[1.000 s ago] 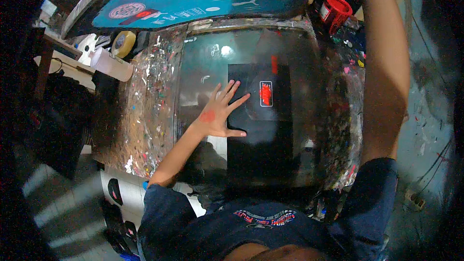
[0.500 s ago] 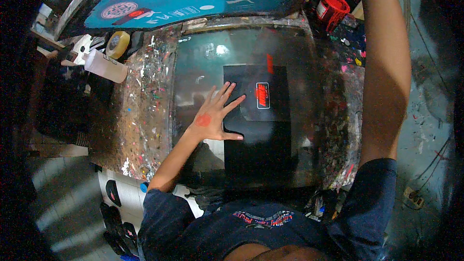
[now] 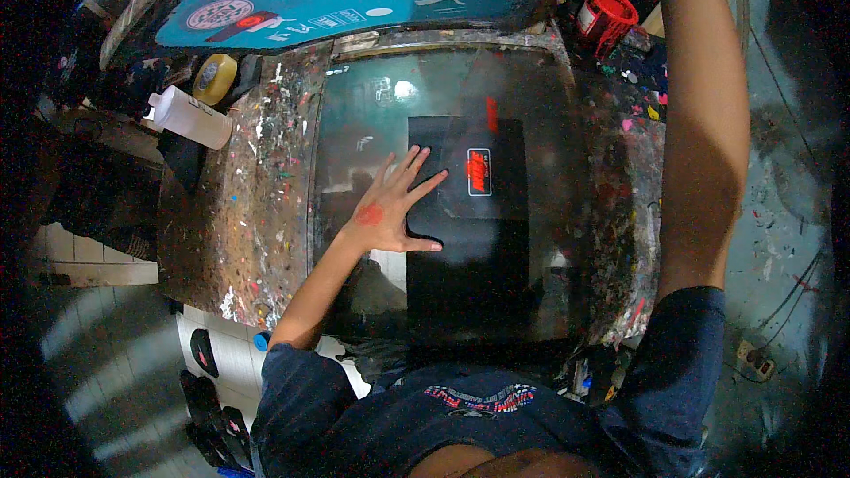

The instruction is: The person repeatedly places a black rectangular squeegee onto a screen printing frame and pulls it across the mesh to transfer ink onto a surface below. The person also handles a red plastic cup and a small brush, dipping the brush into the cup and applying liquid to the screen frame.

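Barely shifted, left grip point(image 3: 390, 212) splays empty on a black sheet point(image 3: 471, 243) with white-bordered red print point(image 3: 479, 173); right grip, cannot tell.

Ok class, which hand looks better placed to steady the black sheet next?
Probably the left hand: its fingers are spread over the left edge of the black sheet. The right arm leaves the picture's top edge, its hand out of view.

- A dark patch point(image 3: 119, 93) fills the space behind the bottle point(image 3: 193, 118), where something white showed.
- Pale floor tiles point(image 3: 75, 246) now show left of the worktop point(image 3: 279, 212).
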The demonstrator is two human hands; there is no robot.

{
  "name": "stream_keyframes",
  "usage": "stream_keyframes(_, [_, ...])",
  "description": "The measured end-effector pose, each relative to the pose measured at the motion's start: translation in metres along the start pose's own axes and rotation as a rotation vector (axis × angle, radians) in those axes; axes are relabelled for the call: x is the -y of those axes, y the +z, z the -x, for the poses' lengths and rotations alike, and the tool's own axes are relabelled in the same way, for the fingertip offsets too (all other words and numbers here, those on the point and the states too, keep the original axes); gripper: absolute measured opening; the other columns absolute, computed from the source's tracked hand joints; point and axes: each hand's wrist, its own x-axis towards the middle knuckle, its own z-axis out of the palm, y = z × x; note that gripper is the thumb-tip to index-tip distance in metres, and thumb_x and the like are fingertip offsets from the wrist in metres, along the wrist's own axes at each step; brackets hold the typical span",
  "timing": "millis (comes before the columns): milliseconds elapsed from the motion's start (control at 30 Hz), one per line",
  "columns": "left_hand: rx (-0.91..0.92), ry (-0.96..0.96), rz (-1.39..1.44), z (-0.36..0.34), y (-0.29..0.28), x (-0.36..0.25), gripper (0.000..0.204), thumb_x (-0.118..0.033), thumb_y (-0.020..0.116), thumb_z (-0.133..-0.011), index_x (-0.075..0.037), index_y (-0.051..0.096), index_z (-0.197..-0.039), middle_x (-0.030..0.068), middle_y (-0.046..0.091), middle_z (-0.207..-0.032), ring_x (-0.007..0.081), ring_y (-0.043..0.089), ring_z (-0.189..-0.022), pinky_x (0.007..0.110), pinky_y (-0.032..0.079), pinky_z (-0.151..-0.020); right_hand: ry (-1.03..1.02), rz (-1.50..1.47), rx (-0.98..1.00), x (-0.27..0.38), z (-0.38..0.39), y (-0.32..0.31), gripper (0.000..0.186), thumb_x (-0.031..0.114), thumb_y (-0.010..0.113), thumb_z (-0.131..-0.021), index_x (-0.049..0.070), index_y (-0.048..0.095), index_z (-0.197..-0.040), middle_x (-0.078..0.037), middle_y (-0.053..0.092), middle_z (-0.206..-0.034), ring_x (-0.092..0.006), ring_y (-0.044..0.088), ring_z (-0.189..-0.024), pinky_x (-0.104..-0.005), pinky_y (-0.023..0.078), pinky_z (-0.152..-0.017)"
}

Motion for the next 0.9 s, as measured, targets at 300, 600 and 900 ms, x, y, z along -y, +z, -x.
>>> stream_keyframes(300, [-0.028,0.015,-0.003,0.0,-0.003,-0.002,0.112,-0.073,0.078,-0.065,-0.02,0.04,-0.156,0.022,0.021,-0.166,0.0418,0.022,-0.153,0.065,0.017,-0.121,-0.037,0.015,0.0,-0.006,-0.004,0.0,0.079,0.057,0.09,-0.062,-0.009,0.072,-0.101,-0.023,0.074,-0.1,-0.0318,0.072,-0.089,-0.0369,0.056,-0.081])
stream_keyframes(600, [-0.038,0.014,-0.002,-0.001,-0.002,-0.005,0.113,-0.074,0.078,-0.064,-0.02,0.039,-0.156,0.0218,0.022,-0.166,0.0416,0.022,-0.153,0.065,0.017,-0.121,-0.011,0.079,-0.007,-0.01,-0.005,0.0,0.082,0.06,0.089,-0.06,-0.01,0.072,-0.099,-0.024,0.073,-0.096,-0.0324,0.071,-0.087,-0.0379,0.055,-0.079])
stream_keyframes(900, [-0.111,0.059,0.048,0.002,0.002,0.007,0.111,-0.073,0.075,-0.069,-0.017,0.038,-0.157,0.0228,0.022,-0.166,0.0411,0.02,-0.154,0.066,0.015,-0.12,0.075,0.099,-0.039,-0.006,-0.012,-0.001,0.089,0.062,0.087,-0.058,-0.009,0.068,-0.11,-0.024,0.073,-0.101,-0.0333,0.071,-0.089,-0.039,0.055,-0.081])
